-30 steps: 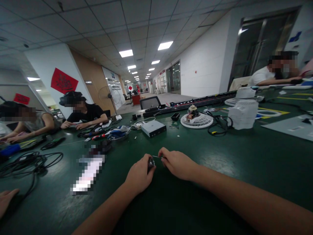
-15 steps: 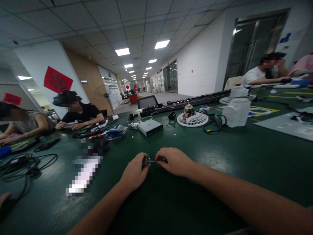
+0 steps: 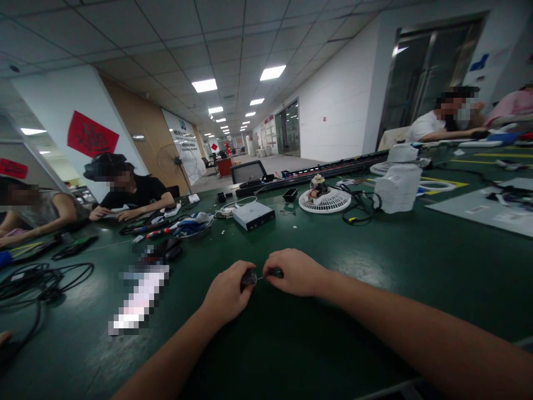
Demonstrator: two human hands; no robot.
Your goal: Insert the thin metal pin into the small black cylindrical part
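My left hand (image 3: 227, 291) rests on the green table (image 3: 375, 266) with its fingers wrapped round a small dark round part (image 3: 249, 277). Just to its right, my right hand (image 3: 291, 271) is closed in a pinch on a thin metal pin (image 3: 261, 277) that sticks out of that part. The two hands almost touch, near the middle of the table's front. What the pin's far end looks like is hidden by my right fingers.
A white box (image 3: 253, 215) and a white fan grille (image 3: 325, 201) lie further back, with a white fan housing (image 3: 397, 186) to the right. Black cables (image 3: 41, 278) sprawl at the left. Three people sit at the table: two at the left, one at the far right.
The view has shifted slightly left and down. My hands have stayed together on the part, and the pin between them looks shorter than a second ago.
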